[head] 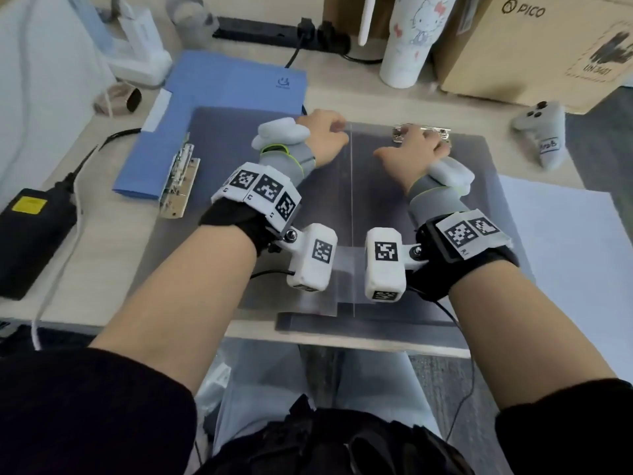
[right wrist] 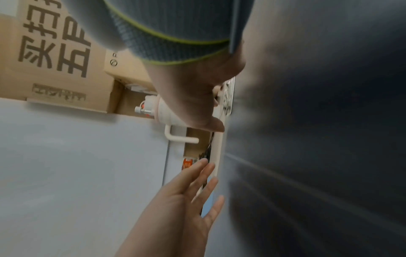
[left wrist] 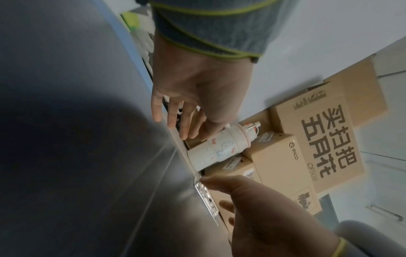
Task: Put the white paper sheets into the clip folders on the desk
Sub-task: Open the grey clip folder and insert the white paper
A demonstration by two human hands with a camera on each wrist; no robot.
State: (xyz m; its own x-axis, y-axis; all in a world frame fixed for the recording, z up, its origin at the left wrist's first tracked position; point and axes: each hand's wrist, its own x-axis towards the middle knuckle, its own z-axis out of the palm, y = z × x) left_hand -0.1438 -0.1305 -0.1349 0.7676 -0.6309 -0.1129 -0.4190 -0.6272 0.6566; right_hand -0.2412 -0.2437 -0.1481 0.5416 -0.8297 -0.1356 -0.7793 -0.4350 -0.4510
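Observation:
A dark grey translucent clip folder [head: 394, 207] lies open in front of me, its metal clip [head: 399, 133] at the far right edge. My right hand [head: 416, 149] is on that clip; in the right wrist view its fingers curl round the clip [right wrist: 228, 93] with the thumb out. My left hand [head: 325, 132] touches the folder's far edge near the spine with straight fingers [left wrist: 173, 113]. White paper sheets [head: 561, 255] lie flat to the folder's right. A blue clip folder [head: 212, 97] lies open at the left, its own clip [head: 180, 180] showing.
A white cartoon tumbler [head: 411, 39] and a cardboard box [head: 534, 46] stand at the back. A grey controller [head: 544, 138] lies at the right. A black device with a yellow label [head: 30, 231], cables and a tape roll [head: 120, 99] are at the left.

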